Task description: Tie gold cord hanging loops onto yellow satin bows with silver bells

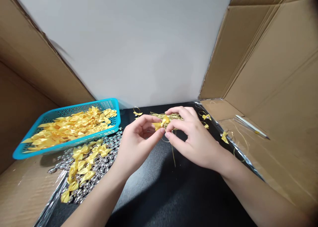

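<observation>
Left hand and right hand meet at one yellow bow

Pinched by the left thumb and fingers, the yellow bow sits mid-view above a black work surface. Right thumb and forefinger come together on its thin gold cord, which trails downward; the other right fingers curve loosely.

On the left rises a brown cardboard wall; a white panel closes the back, and a second cardboard wall leans along the right. Crinkled foil edges the black surface on both sides.

Counting from the left: one turquoise basket, heaped with yellow bows too overlapped to number; silver beads beyond counting, with roughly a dozen loose bows on top; at least one looped bow behind the left hand; one bundle of gold strands behind the fingers; three more bows near the right edge; one slim white tool on cardboard.
</observation>
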Available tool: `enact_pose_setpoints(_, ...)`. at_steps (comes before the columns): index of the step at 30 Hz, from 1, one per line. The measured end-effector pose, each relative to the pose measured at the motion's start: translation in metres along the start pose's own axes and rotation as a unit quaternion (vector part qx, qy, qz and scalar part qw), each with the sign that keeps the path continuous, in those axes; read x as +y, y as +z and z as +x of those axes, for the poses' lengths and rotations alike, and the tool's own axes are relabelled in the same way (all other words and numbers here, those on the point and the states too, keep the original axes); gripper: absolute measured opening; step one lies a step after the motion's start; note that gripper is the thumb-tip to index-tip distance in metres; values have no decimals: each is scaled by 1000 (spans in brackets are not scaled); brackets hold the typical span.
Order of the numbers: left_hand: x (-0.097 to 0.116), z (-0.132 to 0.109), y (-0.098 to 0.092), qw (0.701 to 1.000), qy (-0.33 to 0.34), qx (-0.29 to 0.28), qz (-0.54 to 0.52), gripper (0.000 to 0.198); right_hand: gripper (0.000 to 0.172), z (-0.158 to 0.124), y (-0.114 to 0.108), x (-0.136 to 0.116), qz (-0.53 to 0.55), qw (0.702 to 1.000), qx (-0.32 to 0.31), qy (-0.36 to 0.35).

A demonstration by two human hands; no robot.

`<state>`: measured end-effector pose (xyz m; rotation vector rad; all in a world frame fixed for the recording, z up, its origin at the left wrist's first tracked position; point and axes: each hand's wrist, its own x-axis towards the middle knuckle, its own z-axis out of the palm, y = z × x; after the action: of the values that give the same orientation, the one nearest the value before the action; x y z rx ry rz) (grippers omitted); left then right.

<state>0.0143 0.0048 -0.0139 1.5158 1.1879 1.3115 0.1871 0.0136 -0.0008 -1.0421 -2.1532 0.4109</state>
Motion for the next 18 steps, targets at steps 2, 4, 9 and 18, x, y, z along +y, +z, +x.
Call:
enact_pose_setpoints(2, 1, 1, 0, 1000, -8, -5, -25, 18, 14, 0, -1, -1, -5, 1000, -2, -9)
enact_pose_setpoints(4, 2, 2, 0, 999, -18, -13, -49, 16, 15, -1, -1, -1, -9, 1000, -3, -16)
enact_pose_setpoints(9, 0, 3, 1, 996, -39, -25, -79, 14, 14, -2, 0, -1, -23, 1000, -10, -18)
enact_pose_setpoints(18, 1, 1, 2, 999, -13, 20, -45, 14, 15, -2, -3, -2, 12, 1000, -21, -7)
